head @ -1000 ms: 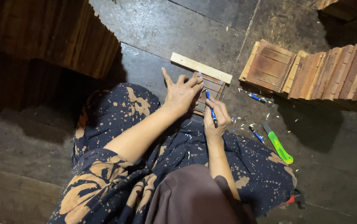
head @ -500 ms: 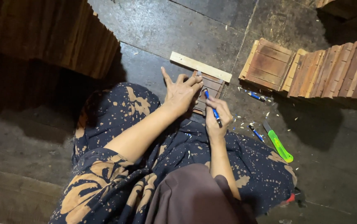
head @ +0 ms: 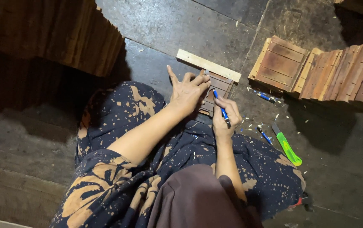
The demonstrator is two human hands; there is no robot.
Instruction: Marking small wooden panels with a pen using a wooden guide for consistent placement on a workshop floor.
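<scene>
The left hand [head: 188, 93] presses flat, fingers spread, on a small slatted wooden panel [head: 217, 90] on the floor [head: 169, 25], just near of a pale wooden strip [head: 208, 65]. The right hand [head: 226, 118], its grip clamped on a blue pen [head: 221, 107], touches the tip to the panel. A green utility knife [head: 288, 147] lies to the right.

Under us a dark stone floor [head: 181, 25], on it our small slatted wooden piece [head: 219, 90] against a pale wooden strip [head: 198, 62], a row of slatted wooden panels [head: 329, 71], a green utility knife [head: 289, 147], blue pens [head: 265, 135], scattered pale shavings [head: 280, 114]
</scene>
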